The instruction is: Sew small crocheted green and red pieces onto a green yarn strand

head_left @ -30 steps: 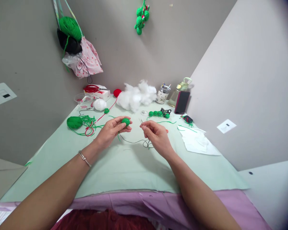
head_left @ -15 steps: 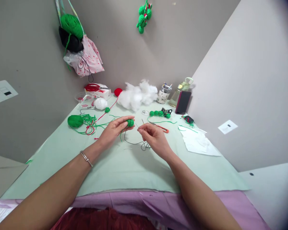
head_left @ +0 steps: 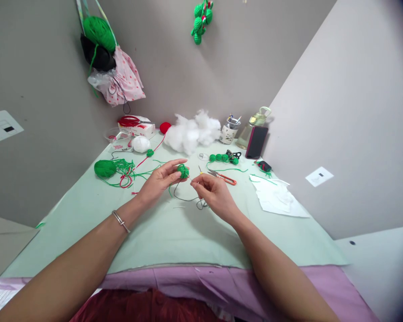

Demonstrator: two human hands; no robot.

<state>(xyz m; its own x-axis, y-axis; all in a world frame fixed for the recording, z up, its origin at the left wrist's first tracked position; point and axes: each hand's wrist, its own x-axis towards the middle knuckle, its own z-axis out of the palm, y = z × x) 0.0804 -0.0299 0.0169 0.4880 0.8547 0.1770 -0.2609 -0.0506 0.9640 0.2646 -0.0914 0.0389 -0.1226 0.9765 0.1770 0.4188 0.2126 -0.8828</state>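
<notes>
Between the thumb and fingers of my left hand (head_left: pixel 163 179) is a small green crocheted ball (head_left: pixel 183 171). My right hand (head_left: pixel 213 191) is pinched just to the right of it, around a thin needle (head_left: pixel 190 178) whose tip points at the ball; whether it enters the stitches I cannot tell. A dark thread (head_left: pixel 184 198) hangs below the ball and loops on the table under my right hand. Beyond that hand lie orange thread snips (head_left: pixel 225 177).
A green yarn ball (head_left: pixel 105 168) with tangled strands lies left. White stuffing (head_left: pixel 191 133), a pen cup (head_left: pixel 229 131), a bottle (head_left: pixel 253 129) and a phone (head_left: pixel 257 142) stand at the back. A row of green crocheted balls (head_left: pixel 221 158) and white paper (head_left: pixel 278 197) are on the right.
The green ball has turned a little in my left fingers. My right hand has come slightly closer to it, bringing the needle to its edge.
</notes>
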